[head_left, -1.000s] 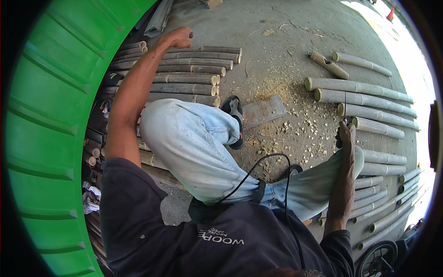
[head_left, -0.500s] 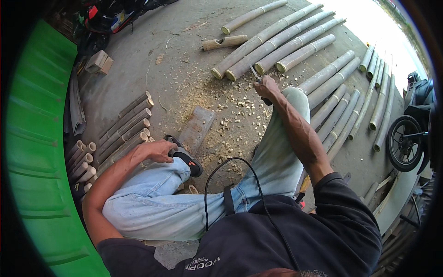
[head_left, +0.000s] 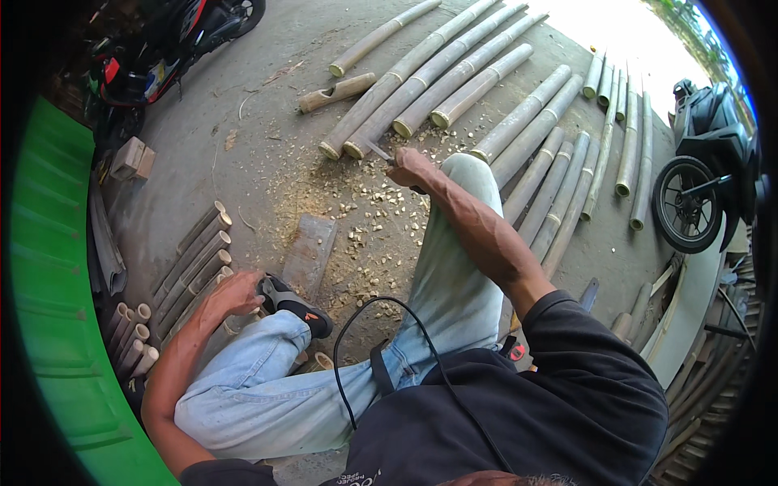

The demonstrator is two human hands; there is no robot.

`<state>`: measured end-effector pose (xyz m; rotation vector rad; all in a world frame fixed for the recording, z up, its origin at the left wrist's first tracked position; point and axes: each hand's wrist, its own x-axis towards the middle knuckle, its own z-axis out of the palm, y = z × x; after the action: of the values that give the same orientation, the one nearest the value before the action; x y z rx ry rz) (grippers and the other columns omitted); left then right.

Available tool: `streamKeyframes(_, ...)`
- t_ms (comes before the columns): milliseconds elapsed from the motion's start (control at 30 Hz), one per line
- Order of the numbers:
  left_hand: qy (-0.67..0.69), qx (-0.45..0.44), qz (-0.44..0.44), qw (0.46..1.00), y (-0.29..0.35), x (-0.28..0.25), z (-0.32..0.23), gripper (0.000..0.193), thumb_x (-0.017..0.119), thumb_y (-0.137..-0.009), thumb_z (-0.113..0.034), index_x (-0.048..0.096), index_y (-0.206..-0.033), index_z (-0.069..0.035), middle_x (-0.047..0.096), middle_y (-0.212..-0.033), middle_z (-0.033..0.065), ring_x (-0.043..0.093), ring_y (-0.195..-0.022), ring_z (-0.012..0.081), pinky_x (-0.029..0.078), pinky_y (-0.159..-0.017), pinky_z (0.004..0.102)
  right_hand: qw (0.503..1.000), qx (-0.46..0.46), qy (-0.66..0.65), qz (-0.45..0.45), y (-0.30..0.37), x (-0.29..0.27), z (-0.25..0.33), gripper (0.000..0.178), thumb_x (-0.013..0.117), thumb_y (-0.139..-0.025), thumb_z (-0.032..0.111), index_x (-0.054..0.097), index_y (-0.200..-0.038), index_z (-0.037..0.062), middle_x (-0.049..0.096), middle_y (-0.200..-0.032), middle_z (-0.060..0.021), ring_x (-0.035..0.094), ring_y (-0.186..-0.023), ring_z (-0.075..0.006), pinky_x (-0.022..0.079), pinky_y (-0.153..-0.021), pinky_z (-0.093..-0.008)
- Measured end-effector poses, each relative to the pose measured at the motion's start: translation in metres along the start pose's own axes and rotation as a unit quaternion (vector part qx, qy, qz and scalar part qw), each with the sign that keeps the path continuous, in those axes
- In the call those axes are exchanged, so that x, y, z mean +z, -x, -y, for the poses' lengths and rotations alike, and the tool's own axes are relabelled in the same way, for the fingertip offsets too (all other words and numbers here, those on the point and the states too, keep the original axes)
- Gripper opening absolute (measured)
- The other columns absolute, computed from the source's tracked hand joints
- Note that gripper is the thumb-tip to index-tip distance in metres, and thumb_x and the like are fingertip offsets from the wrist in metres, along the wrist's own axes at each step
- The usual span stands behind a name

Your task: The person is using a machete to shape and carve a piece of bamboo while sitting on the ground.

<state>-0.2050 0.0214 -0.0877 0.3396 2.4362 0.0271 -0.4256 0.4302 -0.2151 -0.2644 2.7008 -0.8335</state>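
Head view, from the left: I see a green curved wall (head_left: 57, 324) along the edge, then a stack of short bamboo pieces (head_left: 190, 259) lying on the concrete floor (head_left: 259, 138). My left hand (head_left: 231, 293) rests just beside that stack, fingers spread and loosely open, touching the floor area next to my black shoe (head_left: 296, 304); I cannot tell whether it grips anything. A flat grey board (head_left: 308, 253) lies just beyond the shoe, with pale wood chips (head_left: 365, 219) scattered around it. A black cable (head_left: 381, 340) loops over my jeans. Further right, my right hand (head_left: 413, 168) sits above my raised knee, closed around a blade tool (head_left: 377, 151) whose metal tip points left toward the ends of the long bamboo poles (head_left: 454, 77). More poles fan out to the right, and a motorbike wheel (head_left: 689, 202) stands at the far right
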Motion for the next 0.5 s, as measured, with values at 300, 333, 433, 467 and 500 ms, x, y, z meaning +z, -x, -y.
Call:
streamKeyframes(300, 0.039, -0.014, 0.007, 0.999, -0.003, 0.0, 0.007, 0.056, 0.076, -0.081, -0.018, 0.06, -0.13, 0.005, 0.07, -0.108, 0.0302, 0.067, -0.109, 0.0452, 0.054, -0.092, 0.0492, 0.977, -0.135, 0.127, 0.105, -0.006, 0.023, -0.012, 0.025, 0.062, -0.077, 0.015, 0.076, -0.087, -0.0034, 0.075, -0.09, -0.023, 0.074, -0.084, -0.0359, 0.058, -0.072, -0.0482)
streamKeyframes(333, 0.046, -0.022, 0.005, 0.999, -0.003, 0.002, 0.01, 0.055, 0.076, -0.082, -0.018, 0.06, -0.128, 0.006, 0.07, -0.108, 0.0303, 0.067, -0.109, 0.0454, 0.053, -0.092, 0.0494, 0.974, -0.143, 0.116, 0.132, -0.008, 0.025, -0.011, 0.024, 0.063, -0.077, 0.015, 0.076, -0.085, -0.0036, 0.074, -0.087, -0.0219, 0.073, -0.081, -0.0346, 0.057, -0.069, -0.0479)
streamKeyframes(433, 0.036, -0.011, 0.008, 0.999, -0.003, 0.005, 0.014, 0.051, 0.076, -0.082, -0.018, 0.061, -0.124, 0.005, 0.07, -0.106, 0.031, 0.067, -0.109, 0.0454, 0.053, -0.092, 0.0498, 0.963, -0.139, 0.124, 0.196, -0.013, 0.029, -0.011, 0.021, 0.064, -0.077, 0.014, 0.075, -0.078, -0.0038, 0.072, -0.077, -0.0188, 0.071, -0.071, -0.0308, 0.055, -0.062, -0.0468)
streamKeyframes(467, 0.037, -0.022, 0.024, 0.999, -0.003, 0.006, 0.015, 0.049, 0.076, -0.082, -0.018, 0.061, -0.122, 0.006, 0.07, -0.109, 0.0326, 0.067, -0.109, 0.0463, 0.054, -0.092, 0.0498, 0.962, -0.143, 0.126, 0.194, -0.013, 0.03, -0.011, 0.02, 0.064, -0.077, 0.013, 0.074, -0.077, -0.0036, 0.071, -0.074, -0.0177, 0.07, -0.068, -0.0297, 0.054, -0.06, -0.0462)
streamKeyframes(500, 0.035, -0.025, 0.022, 0.999, -0.003, 0.007, 0.015, 0.051, 0.076, -0.082, -0.018, 0.06, -0.123, 0.006, 0.069, -0.11, 0.0329, 0.067, -0.11, 0.0464, 0.054, -0.093, 0.0494, 0.962, -0.14, 0.137, 0.192, -0.013, 0.029, -0.011, 0.02, 0.064, -0.077, 0.013, 0.074, -0.075, -0.0033, 0.07, -0.071, -0.0166, 0.069, -0.065, -0.0286, 0.053, -0.057, -0.0457)
